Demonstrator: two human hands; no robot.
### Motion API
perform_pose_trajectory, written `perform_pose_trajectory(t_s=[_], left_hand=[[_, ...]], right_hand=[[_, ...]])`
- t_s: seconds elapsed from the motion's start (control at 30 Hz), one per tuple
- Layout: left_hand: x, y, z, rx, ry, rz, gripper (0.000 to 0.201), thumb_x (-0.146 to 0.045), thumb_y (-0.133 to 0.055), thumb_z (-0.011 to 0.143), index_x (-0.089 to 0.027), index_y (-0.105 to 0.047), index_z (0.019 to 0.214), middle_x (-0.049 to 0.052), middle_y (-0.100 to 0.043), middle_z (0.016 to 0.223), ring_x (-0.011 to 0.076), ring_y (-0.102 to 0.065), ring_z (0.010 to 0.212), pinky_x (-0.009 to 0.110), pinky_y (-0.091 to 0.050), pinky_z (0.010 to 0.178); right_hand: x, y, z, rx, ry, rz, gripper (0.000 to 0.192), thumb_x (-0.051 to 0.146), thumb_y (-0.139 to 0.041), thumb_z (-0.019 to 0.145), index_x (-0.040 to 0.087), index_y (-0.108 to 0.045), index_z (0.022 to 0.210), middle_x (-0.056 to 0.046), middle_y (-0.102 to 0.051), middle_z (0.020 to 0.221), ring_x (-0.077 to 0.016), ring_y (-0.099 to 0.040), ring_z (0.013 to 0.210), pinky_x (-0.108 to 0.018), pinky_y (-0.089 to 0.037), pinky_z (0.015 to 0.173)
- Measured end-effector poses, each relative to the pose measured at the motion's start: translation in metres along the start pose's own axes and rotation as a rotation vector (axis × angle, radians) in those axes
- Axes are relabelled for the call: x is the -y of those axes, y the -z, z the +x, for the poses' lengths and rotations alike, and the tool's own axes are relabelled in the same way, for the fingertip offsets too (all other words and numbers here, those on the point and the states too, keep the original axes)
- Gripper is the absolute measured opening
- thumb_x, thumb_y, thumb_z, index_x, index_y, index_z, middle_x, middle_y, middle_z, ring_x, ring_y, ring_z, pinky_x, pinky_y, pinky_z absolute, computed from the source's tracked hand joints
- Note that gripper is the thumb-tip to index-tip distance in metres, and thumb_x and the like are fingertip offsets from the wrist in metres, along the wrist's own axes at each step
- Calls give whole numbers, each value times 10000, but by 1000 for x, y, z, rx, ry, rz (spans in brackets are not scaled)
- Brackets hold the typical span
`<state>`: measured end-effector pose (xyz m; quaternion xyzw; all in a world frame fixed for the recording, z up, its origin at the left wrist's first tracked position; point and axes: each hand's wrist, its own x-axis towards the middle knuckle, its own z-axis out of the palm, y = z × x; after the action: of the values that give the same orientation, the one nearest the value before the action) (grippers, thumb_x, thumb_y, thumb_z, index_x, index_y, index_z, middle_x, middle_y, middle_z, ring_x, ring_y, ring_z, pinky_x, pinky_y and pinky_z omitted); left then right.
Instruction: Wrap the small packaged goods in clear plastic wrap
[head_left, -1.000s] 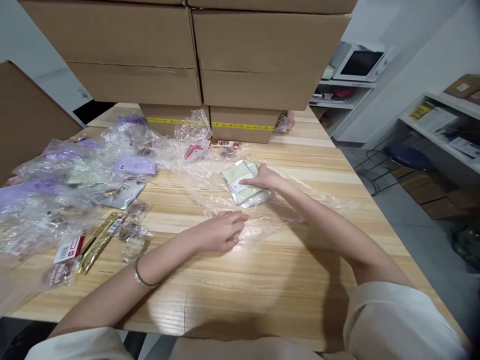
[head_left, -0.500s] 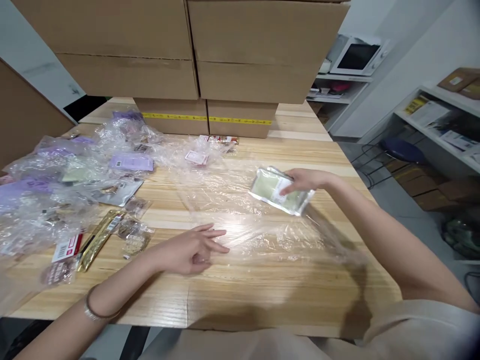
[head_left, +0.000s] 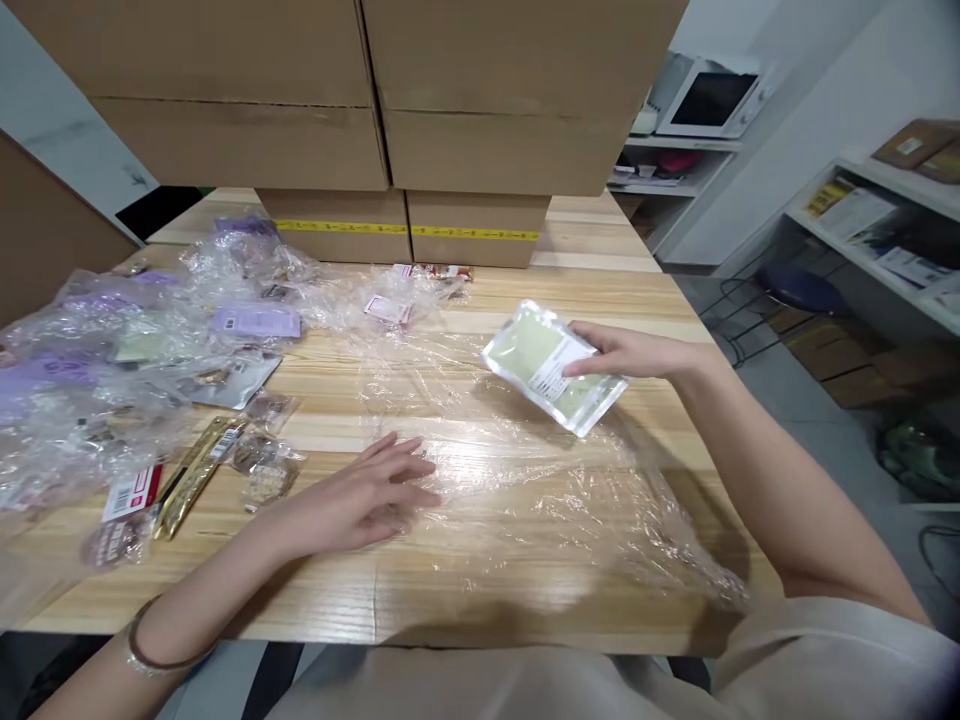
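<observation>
My right hand [head_left: 611, 350] grips a flat foil pouch [head_left: 536, 345] by its right side, thumb on top; the pouch is pale green with silver edges and a white label. It is held tilted above a large sheet of clear plastic film [head_left: 555, 500] spread over the wooden table. My left hand [head_left: 367, 495] lies with fingers stretched out at the left edge of this film, holding nothing. Left of that hand are a small clear packet [head_left: 266, 465] and a long gold packet [head_left: 196, 480].
Clear plastic bags with purple packets [head_left: 259, 320] inside heap up on the left. A silver pouch [head_left: 244, 382] lies at the heap's front. Stacked cardboard boxes [head_left: 480, 150] rise at the table's back. Shelves with a microwave [head_left: 712, 98] stand at the right.
My right hand has turned the pouch so its label shows more fully and its left end is higher. My left hand has shifted slightly left and its fingers have flattened out.
</observation>
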<state>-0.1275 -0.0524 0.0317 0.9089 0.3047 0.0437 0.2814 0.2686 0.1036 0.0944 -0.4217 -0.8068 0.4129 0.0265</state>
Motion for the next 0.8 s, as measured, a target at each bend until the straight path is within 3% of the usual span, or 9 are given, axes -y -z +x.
perform_pose_trajectory(t_s=[0.13,0.2,0.27,0.37,0.5,0.57,0.63,0.7,0.8], left_hand=[[-5,-3,1,18,-31,-24,266,-297,-617,943,-393,-704,1176,0,-588,1407,261,-309,1487,540,-207,1231],[-7,-4,0,12,-24,-84,223,-319,-627,939,-387,-733,1123,4,-625,1364,253,-381,1451,514,-251,1221],[-7,-4,-2,-2,-7,-171,205,-332,-642,930,-391,-747,1096,3,-659,1320,244,-447,1408,487,-301,1201],[-5,-3,-5,-62,74,-354,228,-347,-596,958,-377,-742,1131,18,-689,1272,228,-544,1316,438,-409,1127],[-3,-1,0,-289,337,-528,302,-439,-536,968,-271,-779,1034,58,-743,1112,226,-679,1047,367,-529,929],[-4,0,6,-427,462,-530,376,-513,-546,934,-227,-786,891,65,-760,973,233,-690,929,349,-536,848],[-5,1,14,-518,545,-526,429,-561,-556,897,-206,-764,772,64,-758,878,233,-681,861,333,-526,801],[-6,1,22,-563,597,-519,450,-576,-566,867,-196,-725,686,55,-741,787,216,-661,779,309,-508,746],[-4,2,31,-629,656,-503,444,-574,-596,823,-190,-655,607,25,-651,604,175,-590,617,274,-452,626]], right_hand=[[26,-39,28,329,114,-77,446,505,-598,872,219,-648,1211,-43,-691,1170,-214,-656,1016,-316,-528,857],[33,-62,39,302,98,-197,442,464,-634,855,209,-651,1216,-68,-678,1185,-246,-645,1026,-357,-524,865],[37,-76,39,114,76,-338,557,439,-718,795,194,-616,1285,-122,-628,1265,-312,-594,1131,-443,-488,957],[47,-71,14,-41,125,-364,646,480,-699,820,230,-541,1396,-128,-565,1383,-334,-507,1285,-504,-401,1087],[65,-55,-48,290,3,-163,778,652,-563,863,299,-390,1534,-52,-432,1560,-315,-459,1384,-465,-374,1153],[70,-68,-74,354,-82,-202,984,684,-637,779,302,-239,1593,-46,-331,1610,-348,-399,1427,-480,-352,1181],[71,-98,-88,186,-39,-340,1104,631,-688,735,307,-100,1612,-48,-257,1631,-360,-328,1464,-490,-350,1190],[69,-130,-92,114,-59,-524,1107,555,-756,656,334,-215,1596,-57,-294,1613,-416,-263,1475,-583,-277,1214],[59,-146,-86,30,-173,-733,647,216,-659,743,288,-600,1382,-117,-583,1414,-439,-458,1361,-625,-354,1145]])
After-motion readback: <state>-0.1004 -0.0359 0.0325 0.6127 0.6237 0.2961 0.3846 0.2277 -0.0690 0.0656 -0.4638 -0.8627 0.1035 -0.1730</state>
